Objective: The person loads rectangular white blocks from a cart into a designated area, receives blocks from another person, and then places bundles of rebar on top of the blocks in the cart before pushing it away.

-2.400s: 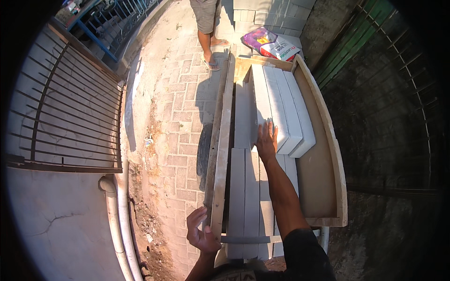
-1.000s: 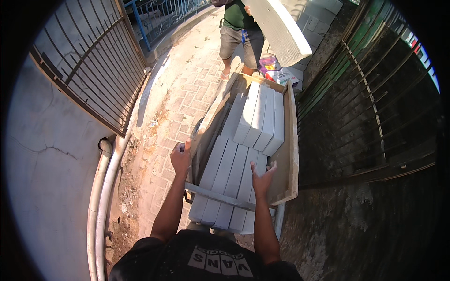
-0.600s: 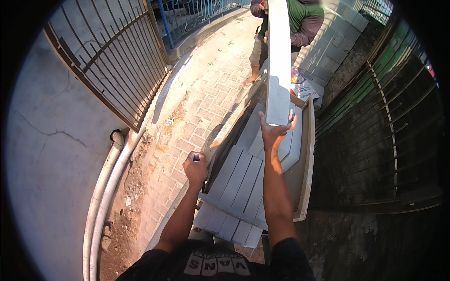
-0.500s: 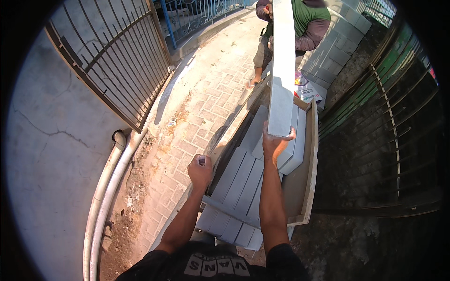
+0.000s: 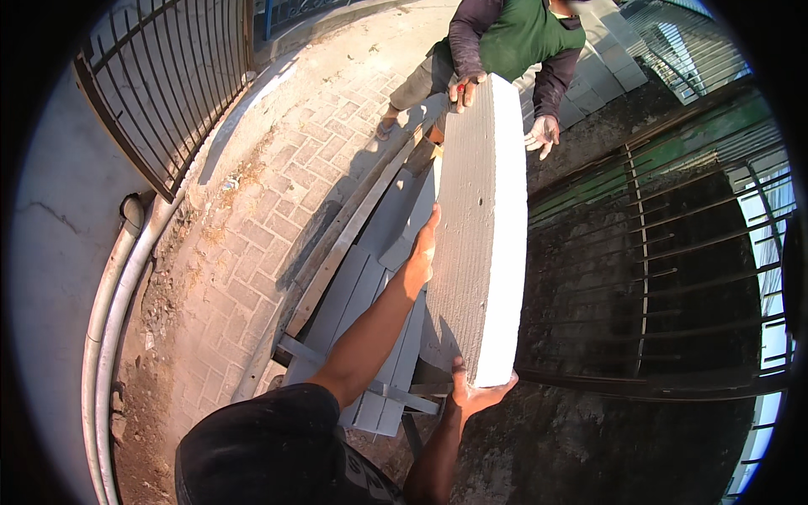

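Observation:
A long pale-grey lightweight concrete block point(image 5: 473, 227) is held up, tilted, over a wooden-sided cart point(image 5: 337, 273). My right hand point(image 5: 475, 391) cups its near lower end, the fingers wrapped round the edge. Against the block's left face lies my left hand point(image 5: 425, 244), supporting it partway along; some of its fingers are hidden. At the far end, another person's hand point(image 5: 465, 90) rests on the block's top edge. That person's other hand point(image 5: 543, 135) is spread beside the block, apart from it. More grey blocks point(image 5: 349, 290) lie side by side in the cart.
A person in a green and dark top point(image 5: 526, 38) stands beyond the cart. On the right is a dark metal gate point(image 5: 640, 261), with a stack of grey blocks point(image 5: 610, 76) behind the person. Paving point(image 5: 252, 244), pipes point(image 5: 126, 295) and a barred gate point(image 5: 168, 84) are at left.
The block has swung nearer, turning its broad face to view. My left hand has come from the cart's side onto it. The other person has straightened, moving one hand off the block.

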`<state>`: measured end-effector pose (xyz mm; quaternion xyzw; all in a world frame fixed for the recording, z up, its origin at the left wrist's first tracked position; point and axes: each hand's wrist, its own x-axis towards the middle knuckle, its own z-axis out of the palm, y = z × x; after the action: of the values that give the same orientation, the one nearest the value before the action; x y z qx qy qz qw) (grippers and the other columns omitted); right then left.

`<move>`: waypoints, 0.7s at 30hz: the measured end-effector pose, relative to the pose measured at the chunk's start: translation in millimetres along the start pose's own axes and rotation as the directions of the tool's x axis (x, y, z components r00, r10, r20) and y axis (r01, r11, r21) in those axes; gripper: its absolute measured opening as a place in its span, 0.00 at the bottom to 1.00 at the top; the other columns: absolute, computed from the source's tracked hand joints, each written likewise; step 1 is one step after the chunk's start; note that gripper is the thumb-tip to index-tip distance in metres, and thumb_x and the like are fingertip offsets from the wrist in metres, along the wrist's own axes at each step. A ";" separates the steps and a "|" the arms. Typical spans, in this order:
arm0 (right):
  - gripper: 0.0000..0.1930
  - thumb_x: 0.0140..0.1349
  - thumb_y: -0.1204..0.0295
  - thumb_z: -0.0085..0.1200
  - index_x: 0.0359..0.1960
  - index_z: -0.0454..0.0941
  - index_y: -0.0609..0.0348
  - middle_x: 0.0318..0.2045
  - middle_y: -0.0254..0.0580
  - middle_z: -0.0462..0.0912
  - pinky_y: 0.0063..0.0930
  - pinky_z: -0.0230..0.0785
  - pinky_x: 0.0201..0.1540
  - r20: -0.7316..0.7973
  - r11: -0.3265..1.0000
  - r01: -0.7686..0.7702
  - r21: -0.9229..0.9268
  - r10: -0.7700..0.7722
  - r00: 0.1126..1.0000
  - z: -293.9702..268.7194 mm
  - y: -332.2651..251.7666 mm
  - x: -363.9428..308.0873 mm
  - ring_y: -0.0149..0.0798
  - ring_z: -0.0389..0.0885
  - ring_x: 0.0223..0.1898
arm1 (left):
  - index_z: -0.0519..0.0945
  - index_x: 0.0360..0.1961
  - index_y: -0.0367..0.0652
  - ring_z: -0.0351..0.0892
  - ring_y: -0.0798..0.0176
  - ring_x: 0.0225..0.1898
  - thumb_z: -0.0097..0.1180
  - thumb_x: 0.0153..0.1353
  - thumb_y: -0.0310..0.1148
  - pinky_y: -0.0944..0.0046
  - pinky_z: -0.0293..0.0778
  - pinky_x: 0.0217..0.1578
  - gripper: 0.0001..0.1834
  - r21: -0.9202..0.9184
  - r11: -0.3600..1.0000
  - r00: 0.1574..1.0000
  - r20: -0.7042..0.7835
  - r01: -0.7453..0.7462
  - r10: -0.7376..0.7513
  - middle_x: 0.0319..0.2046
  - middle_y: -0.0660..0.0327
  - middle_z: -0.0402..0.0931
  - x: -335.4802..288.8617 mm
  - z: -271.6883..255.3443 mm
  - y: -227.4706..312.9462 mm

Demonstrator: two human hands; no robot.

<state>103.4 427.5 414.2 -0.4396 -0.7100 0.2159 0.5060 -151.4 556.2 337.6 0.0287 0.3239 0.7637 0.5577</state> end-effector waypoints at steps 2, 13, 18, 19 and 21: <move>0.41 0.34 0.68 0.79 0.51 0.66 0.64 0.43 0.41 0.76 0.35 0.69 0.53 -0.099 0.984 -0.170 -0.051 0.165 0.981 -5.7 -9.4 -19.9 0.37 0.74 0.46 | 0.66 0.72 0.41 0.71 0.55 0.65 0.50 0.66 0.69 0.52 0.69 0.62 0.47 -0.259 0.961 0.989 0.083 -0.093 0.119 0.65 0.49 0.70 -29.2 -6.7 -25.1; 0.42 0.36 0.64 0.82 0.49 0.66 0.67 0.41 0.56 0.82 0.40 0.79 0.47 0.206 0.835 -0.456 -0.308 0.526 0.825 17.7 -55.7 -64.9 0.47 0.86 0.43 | 0.70 0.69 0.41 0.75 0.50 0.59 0.53 0.63 0.70 0.46 0.71 0.61 0.46 -0.210 0.928 0.849 -0.380 0.307 -0.367 0.60 0.52 0.75 -120.9 -164.6 -97.4; 0.43 0.38 0.58 0.81 0.49 0.66 0.70 0.40 0.59 0.83 0.41 0.80 0.47 0.252 0.767 -0.429 -0.477 0.586 0.770 44.3 -65.2 -68.6 0.50 0.87 0.41 | 0.71 0.68 0.42 0.77 0.51 0.57 0.53 0.64 0.67 0.48 0.73 0.59 0.44 -0.233 0.946 0.891 -0.343 0.225 -0.297 0.58 0.53 0.76 -112.7 -204.8 -122.8; 0.43 0.39 0.58 0.81 0.49 0.66 0.70 0.40 0.60 0.83 0.41 0.80 0.47 0.214 0.737 -0.461 -0.495 0.617 0.757 50.2 -66.2 -70.7 0.51 0.87 0.41 | 0.71 0.68 0.42 0.77 0.51 0.57 0.52 0.64 0.68 0.50 0.73 0.59 0.44 -0.147 0.946 0.855 -0.404 0.289 -0.324 0.58 0.53 0.76 -107.8 -205.6 -119.4; 0.41 0.40 0.60 0.81 0.49 0.66 0.69 0.42 0.60 0.82 0.41 0.78 0.49 0.199 0.758 -0.488 -0.432 0.608 0.768 68.1 -61.7 -81.9 0.51 0.86 0.44 | 0.70 0.68 0.41 0.77 0.51 0.56 0.52 0.64 0.68 0.52 0.74 0.59 0.45 -0.066 0.943 0.830 -0.458 0.326 -0.319 0.58 0.53 0.76 -86.6 -221.5 -116.1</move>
<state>24.8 335.8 390.4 -0.6721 -0.6478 0.2941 0.2053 -111.7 397.8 129.3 -0.2048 0.4530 0.6410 0.5847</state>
